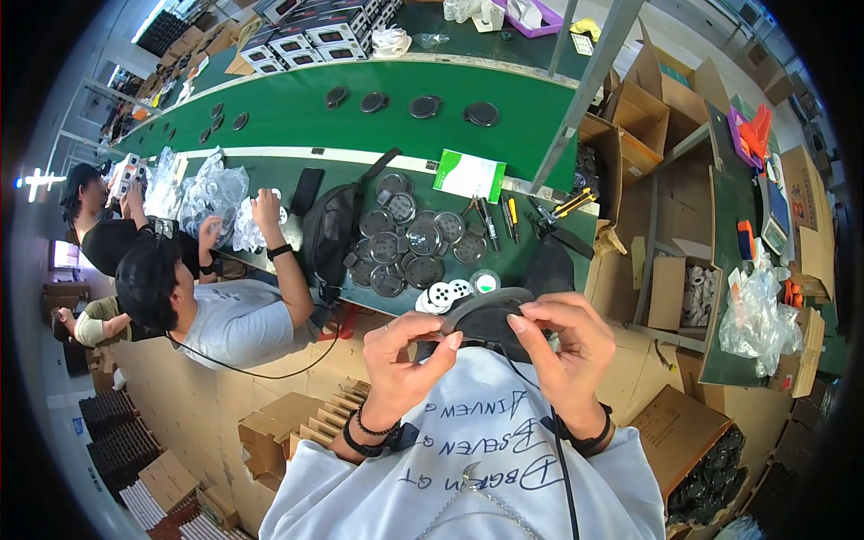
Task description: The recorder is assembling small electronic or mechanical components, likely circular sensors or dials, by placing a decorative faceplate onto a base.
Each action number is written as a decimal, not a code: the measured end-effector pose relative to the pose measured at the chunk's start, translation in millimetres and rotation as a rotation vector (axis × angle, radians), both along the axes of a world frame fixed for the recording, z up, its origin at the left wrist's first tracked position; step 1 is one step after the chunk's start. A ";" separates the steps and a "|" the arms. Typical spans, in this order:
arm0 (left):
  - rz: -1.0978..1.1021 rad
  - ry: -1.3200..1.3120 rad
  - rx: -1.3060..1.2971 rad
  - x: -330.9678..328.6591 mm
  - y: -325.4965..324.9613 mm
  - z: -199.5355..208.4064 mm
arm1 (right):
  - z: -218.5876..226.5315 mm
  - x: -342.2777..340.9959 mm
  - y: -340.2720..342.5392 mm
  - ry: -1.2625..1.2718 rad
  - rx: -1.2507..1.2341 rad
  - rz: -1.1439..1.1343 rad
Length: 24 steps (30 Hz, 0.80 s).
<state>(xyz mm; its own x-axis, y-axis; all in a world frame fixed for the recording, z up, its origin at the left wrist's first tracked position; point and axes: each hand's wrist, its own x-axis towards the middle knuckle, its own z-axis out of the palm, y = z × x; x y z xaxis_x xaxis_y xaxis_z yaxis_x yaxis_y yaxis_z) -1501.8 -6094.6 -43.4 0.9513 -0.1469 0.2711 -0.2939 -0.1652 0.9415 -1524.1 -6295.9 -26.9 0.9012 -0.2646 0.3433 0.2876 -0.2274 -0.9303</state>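
Head view: our left hand [400, 364] and right hand [569, 351] pinch 1 dark disc [489, 317] between fingers [446, 346], by the near edge of the worktop [508, 258].

head cam, left fisheye | from wearer's head | faces downward | shirt [378, 504] near, workbench [346, 167] beyond

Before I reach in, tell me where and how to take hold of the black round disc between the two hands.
Probably pinch the black round disc by its far rim, coming from the workbench side: the left hand and right hand cover its left and right edges, while the thin, curved stretch between them is free.
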 end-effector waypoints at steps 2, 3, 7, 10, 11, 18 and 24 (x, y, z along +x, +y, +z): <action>-0.005 0.006 -0.008 -0.2 -0.4 -1.1 | -1.0 0.6 5.0 0.037 0.206 -0.023; 0.000 0.042 -0.051 -1.3 -0.8 -2.1 | -2.1 0.5 5.8 0.037 0.205 -0.026; -0.017 0.140 -0.134 -2.5 0.2 -1.6 | -1.6 3.3 3.9 0.036 0.119 -0.049; -0.003 0.296 -0.276 -2.7 -1.2 -2.9 | 1.0 12.7 6.5 0.128 0.218 -0.021; -0.005 0.291 -0.276 -1.7 -0.9 -3.4 | 1.0 15.6 7.9 0.219 0.404 0.031; -0.057 0.440 -0.321 10.8 -3.0 -16.4 | -32.7 16.6 -0.8 0.348 0.361 0.144; 0.051 0.606 -0.317 35.0 -3.0 -47.0 | -52.9 17.2 -5.3 0.375 0.339 0.124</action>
